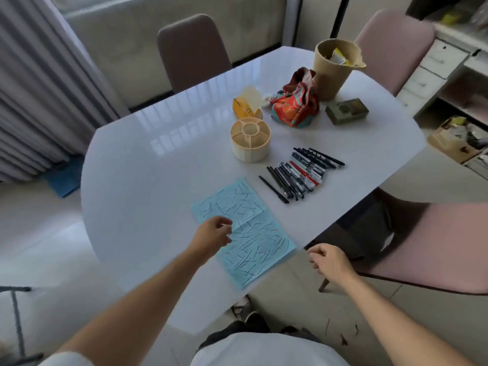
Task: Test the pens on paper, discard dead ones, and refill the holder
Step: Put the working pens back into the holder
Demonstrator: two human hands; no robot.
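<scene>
Nearest the table edge, right hand [328,260] hangs loosely curled, empty. Left hand [215,232] rests on the blue paper [253,233], fingers bent, holding nothing. Further out, the pens [301,173] lie in a row: light, stiff, prone to roll; pinch mid-barrel. Beyond them, the holder [250,140] stands empty.

Glossy white table [148,159] — pink chair [433,241] beside, grey curtain [34,83] left.
</scene>
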